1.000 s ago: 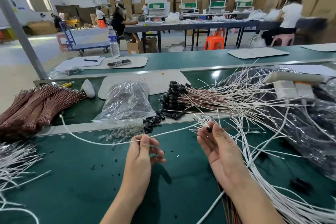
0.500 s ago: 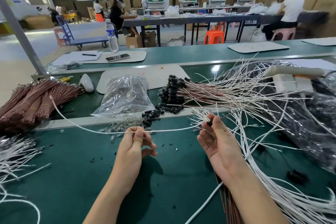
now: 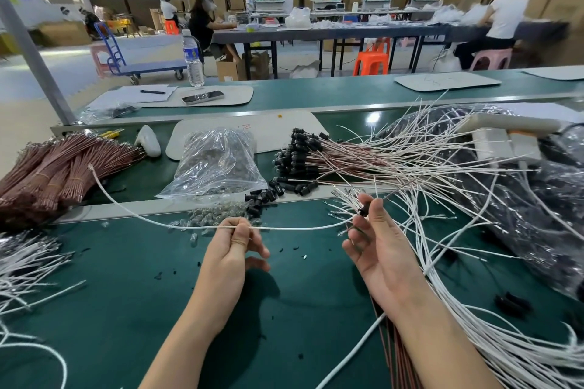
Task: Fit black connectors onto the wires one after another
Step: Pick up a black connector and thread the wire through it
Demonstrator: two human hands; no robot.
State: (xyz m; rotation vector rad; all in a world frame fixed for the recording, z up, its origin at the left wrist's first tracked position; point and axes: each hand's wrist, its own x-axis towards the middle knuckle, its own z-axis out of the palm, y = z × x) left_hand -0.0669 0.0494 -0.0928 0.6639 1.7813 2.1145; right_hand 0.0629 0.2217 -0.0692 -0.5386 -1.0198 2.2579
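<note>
My left hand (image 3: pixel 232 249) pinches a long white wire (image 3: pixel 136 208) between thumb and forefinger; the wire arcs left and up to a bare end near the brown bundles. My right hand (image 3: pixel 379 246) pinches a small black connector (image 3: pixel 364 209) at thumb and fingertip, with a thin wire running up right from it. Loose black connectors (image 3: pixel 262 196) lie in a small heap just beyond the table rail. A stack of brown wires fitted with black connectors (image 3: pixel 297 158) lies behind them. A mass of loose white wires (image 3: pixel 458 278) fans across the right side.
A clear plastic bag (image 3: pixel 218 164) of small parts sits at centre. Bundled brown wires (image 3: pixel 57 167) lie at left, more white wires (image 3: pixel 22 265) at the near left edge. Black plastic-wrapped goods (image 3: pixel 537 215) fill the right. Small clear parts (image 3: pixel 215 215) scatter on the green mat (image 3: pixel 126 309).
My left hand has risen slightly, and the white wire's free end has swung up and left. My right hand keeps its pinch on the connector, nearly still.
</note>
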